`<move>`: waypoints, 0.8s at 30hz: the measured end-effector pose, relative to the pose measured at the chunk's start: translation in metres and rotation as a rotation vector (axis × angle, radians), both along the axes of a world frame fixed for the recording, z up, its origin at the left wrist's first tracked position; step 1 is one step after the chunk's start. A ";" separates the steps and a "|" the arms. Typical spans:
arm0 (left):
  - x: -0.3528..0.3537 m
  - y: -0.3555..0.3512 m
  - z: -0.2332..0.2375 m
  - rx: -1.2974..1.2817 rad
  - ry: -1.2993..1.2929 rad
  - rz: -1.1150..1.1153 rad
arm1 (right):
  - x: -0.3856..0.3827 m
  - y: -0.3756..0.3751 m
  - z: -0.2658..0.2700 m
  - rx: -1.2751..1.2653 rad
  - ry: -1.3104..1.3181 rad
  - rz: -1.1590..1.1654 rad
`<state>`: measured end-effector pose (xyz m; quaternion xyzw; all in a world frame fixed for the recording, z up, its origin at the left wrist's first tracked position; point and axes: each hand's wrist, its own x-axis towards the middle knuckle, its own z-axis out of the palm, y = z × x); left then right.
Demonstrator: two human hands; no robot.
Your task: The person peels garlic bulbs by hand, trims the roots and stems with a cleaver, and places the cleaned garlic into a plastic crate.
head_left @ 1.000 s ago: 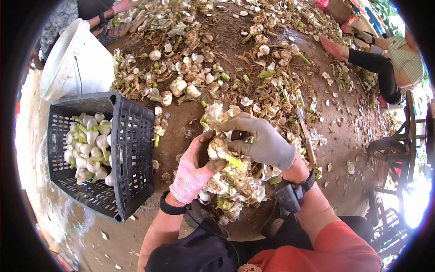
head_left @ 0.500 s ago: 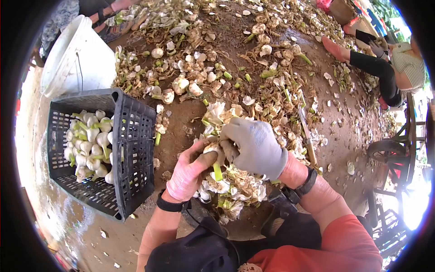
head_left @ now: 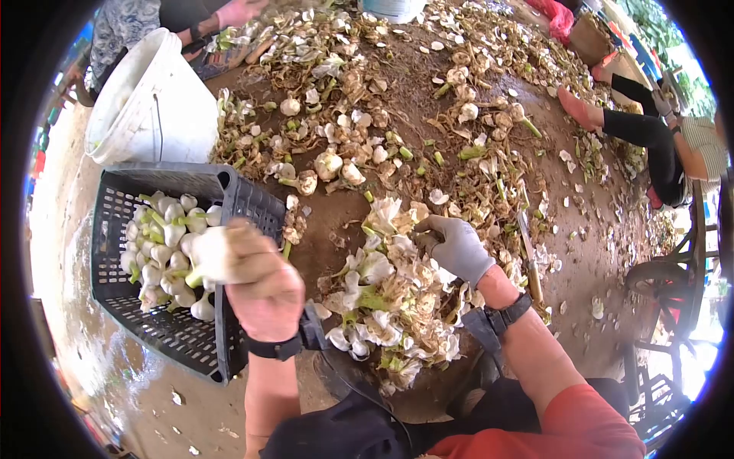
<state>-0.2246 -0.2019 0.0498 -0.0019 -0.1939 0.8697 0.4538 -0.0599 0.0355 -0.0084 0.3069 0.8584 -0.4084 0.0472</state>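
My left hand [head_left: 267,294], blurred by motion, is closed around a peeled white garlic bulb [head_left: 211,255] above the near side of a black plastic crate [head_left: 162,333]. In that crate lie several cleaned garlic bulbs [head_left: 159,239] with short green stems. My right hand [head_left: 457,251], in a grey glove, hovers over the heap of garlic skins [head_left: 397,294] on the ground. Its fingers are loosely bent and apart, with nothing seen in them.
A white bucket [head_left: 172,107] stands behind the crate. Untrimmed garlic bulbs [head_left: 330,164] and dry leaves cover the dirt ahead. A wooden-handled knife [head_left: 529,256] lies right of my right hand. Two other people sit at upper left and at right, near a wheeled cart [head_left: 657,279].
My left hand has moved left from the skins to the crate, carrying the garlic bulb. My right hand has let go of it and shifted slightly right and down. The view has shifted a little.
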 end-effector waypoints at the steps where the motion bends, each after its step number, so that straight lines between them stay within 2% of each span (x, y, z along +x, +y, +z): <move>1: 0.004 -0.003 0.009 -0.002 -0.125 0.126 | -0.008 0.001 0.008 0.026 -0.020 0.010; 2: 0.001 -0.005 0.010 -0.031 -0.166 0.088 | -0.019 0.002 0.006 0.029 -0.022 0.014; 4: 0.004 0.003 -0.006 -0.176 0.108 -0.028 | -0.046 0.003 -0.002 0.074 0.132 0.001; 6: 0.015 0.009 -0.024 -0.482 0.261 -0.062 | -0.084 0.004 -0.016 0.192 0.231 0.096; 8: 0.025 0.014 -0.027 -0.872 0.286 -0.089 | -0.121 0.001 -0.037 0.280 0.269 0.153; 10: 0.024 0.013 -0.025 -1.066 0.323 -0.166 | -0.150 -0.003 -0.055 0.519 0.244 0.295; 11: 0.025 0.014 -0.025 -1.178 0.320 -0.168 | -0.156 -0.003 -0.062 0.512 0.245 0.300; 13: 0.023 0.013 -0.032 -1.238 0.394 -0.126 | -0.165 -0.008 -0.068 0.328 0.147 0.214; 14: 0.024 0.012 -0.037 -1.289 0.472 -0.085 | -0.159 -0.011 -0.070 0.321 0.142 0.223; 16: 0.024 0.012 -0.049 -1.372 0.527 -0.068 | -0.132 -0.020 -0.053 -0.132 0.192 -0.045; 17: 0.027 0.016 -0.051 -1.477 0.728 0.017 | -0.118 -0.022 -0.066 -0.312 0.273 -0.049; 18: 0.030 0.020 -0.054 -1.571 0.937 0.106 | -0.103 -0.037 -0.031 -1.001 0.299 -0.327; 19: 0.031 0.021 -0.076 -1.623 1.262 0.230 | -0.083 -0.047 -0.035 -1.243 0.397 -0.406; 20: 0.037 0.028 -0.073 -1.572 1.244 0.252 | -0.067 -0.054 -0.025 -1.034 0.421 -0.148; 22: 0.045 0.035 -0.079 -1.540 1.339 0.268 | -0.049 -0.062 0.006 -1.111 0.271 -0.237; 23: 0.048 0.035 -0.075 -1.492 1.251 0.216 | -0.042 -0.068 -0.002 -1.182 0.392 -0.249; 24: 0.049 0.036 -0.070 -1.485 1.259 0.216 | -0.036 -0.067 0.003 -1.179 0.400 -0.252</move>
